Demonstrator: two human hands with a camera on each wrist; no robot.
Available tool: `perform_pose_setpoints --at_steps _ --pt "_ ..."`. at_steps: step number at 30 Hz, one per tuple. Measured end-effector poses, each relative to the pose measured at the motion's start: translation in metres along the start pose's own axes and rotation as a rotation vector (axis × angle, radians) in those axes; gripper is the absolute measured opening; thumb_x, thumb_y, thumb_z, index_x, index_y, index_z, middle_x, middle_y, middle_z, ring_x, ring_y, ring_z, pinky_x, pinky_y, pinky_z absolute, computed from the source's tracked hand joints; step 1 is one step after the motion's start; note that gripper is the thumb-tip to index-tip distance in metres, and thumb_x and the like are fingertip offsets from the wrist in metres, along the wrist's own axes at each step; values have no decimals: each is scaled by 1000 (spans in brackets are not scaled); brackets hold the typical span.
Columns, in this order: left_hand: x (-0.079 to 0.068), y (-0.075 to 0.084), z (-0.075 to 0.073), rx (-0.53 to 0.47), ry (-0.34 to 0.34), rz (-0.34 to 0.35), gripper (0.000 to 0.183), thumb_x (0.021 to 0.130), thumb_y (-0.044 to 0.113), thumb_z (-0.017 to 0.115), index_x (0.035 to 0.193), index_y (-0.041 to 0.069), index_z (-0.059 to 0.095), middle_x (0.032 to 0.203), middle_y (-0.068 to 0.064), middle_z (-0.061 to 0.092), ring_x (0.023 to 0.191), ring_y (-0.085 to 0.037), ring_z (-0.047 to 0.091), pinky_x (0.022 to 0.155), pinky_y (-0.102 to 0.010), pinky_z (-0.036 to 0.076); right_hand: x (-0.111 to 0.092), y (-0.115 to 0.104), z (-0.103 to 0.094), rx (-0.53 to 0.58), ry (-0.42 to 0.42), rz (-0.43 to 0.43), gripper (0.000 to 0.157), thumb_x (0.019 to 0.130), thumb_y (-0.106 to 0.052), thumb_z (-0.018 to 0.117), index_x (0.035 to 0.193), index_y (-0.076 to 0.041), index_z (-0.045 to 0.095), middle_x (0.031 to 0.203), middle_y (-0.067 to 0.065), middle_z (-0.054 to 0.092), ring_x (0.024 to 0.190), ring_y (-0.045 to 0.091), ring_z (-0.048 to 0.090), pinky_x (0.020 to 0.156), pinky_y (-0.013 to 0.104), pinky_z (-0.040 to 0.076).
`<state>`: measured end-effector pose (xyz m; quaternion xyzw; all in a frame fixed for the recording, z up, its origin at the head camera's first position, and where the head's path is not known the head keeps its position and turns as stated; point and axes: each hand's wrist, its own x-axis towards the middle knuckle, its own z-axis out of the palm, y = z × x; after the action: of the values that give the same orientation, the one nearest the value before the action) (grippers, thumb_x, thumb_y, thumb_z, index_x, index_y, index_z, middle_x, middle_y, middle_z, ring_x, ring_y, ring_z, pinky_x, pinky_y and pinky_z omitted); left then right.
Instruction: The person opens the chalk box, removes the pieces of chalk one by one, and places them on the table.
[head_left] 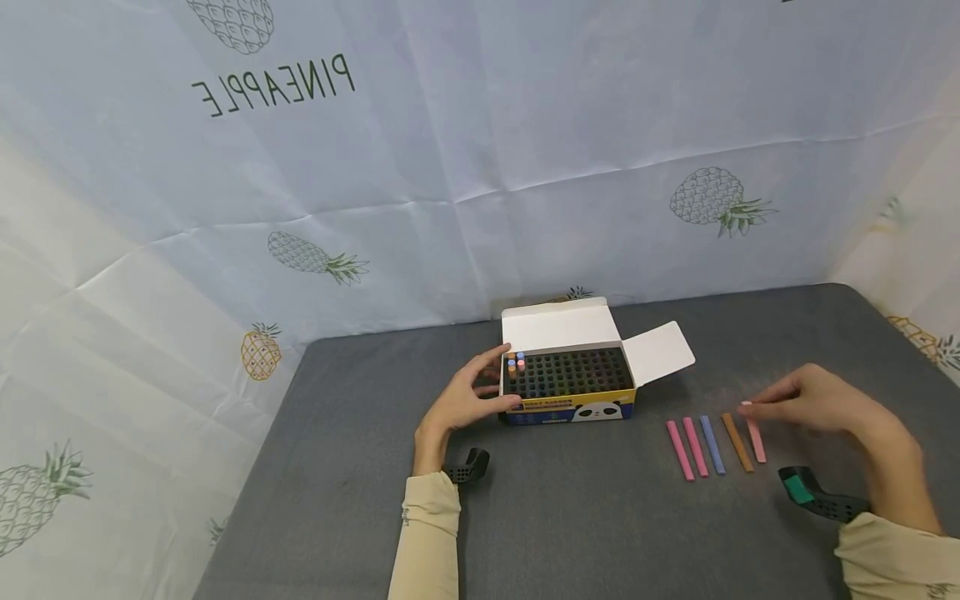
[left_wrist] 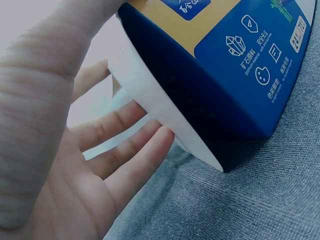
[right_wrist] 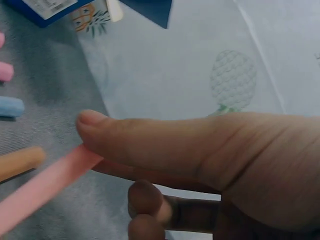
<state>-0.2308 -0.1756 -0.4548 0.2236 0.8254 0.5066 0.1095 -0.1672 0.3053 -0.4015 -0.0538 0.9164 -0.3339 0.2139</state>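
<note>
My left hand holds the left end of an opened chalk box, thumb at the front corner and index finger at the back corner. In the left wrist view, fingertips touch its white end flap. A few chalk ends show in the left holes of the black insert. Off to the right, my right hand pinches the upper end of a light pink chalk stick between thumb and index finger. The stick slants down toward the table, beside an orange-brown chalk stick.
Left of the orange-brown stick lie a blue chalk stick and two deeper pink chalk sticks. The box's white lid stands up at the back, and a side flap sticks out right. Behind the grey table hangs a pineapple-print cloth.
</note>
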Motion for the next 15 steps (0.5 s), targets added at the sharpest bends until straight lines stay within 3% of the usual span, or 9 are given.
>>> perform_pose_setpoints --at_steps 2,4,6,8,12,15 --pt "0 -1 0 -5 -1 -1 80 90 30 80 159 30 38 151 -11 46 127 -28 54 108 -46 55 4 2 1 -47 21 10 41 97 -29 71 116 7 75 71 11 65 58 8 48 54 26 45" --pt "1 -1 1 -10 -3 -2 80 91 28 79 159 29 38 149 -13 47 127 -29 53 108 -47 55 7 4 2 -88 39 17 43 97 -32 71 115 7 75 90 26 73 75 24 65 62 33 54" --pt "1 -1 1 -12 -5 -7 80 91 24 79 160 28 38 148 -14 47 128 -30 53 109 -48 54 10 5 3 -120 52 20 44 97 -33 70 114 7 75 117 35 69 99 43 67 71 42 59" --pt "2 -1 1 -13 -7 -9 80 91 22 78 160 27 38 148 -14 47 128 -31 52 109 -49 54 12 7 5 -114 51 33 44 97 -34 71 113 6 76 118 36 68 108 53 63 75 48 60" --pt "2 -1 0 -2 -6 -10 80 91 23 79 159 30 38 149 -12 47 128 -29 53 109 -47 54 15 8 8 -115 55 58 45 94 -37 74 109 5 78 117 36 69 108 54 62 76 51 60" --pt "2 -2 -1 0 -4 -4 80 90 27 80 159 31 38 154 -10 45 128 -29 53 109 -46 54 18 8 10 -107 50 79 47 92 -39 76 108 5 78 104 29 72 90 39 64 68 42 57"
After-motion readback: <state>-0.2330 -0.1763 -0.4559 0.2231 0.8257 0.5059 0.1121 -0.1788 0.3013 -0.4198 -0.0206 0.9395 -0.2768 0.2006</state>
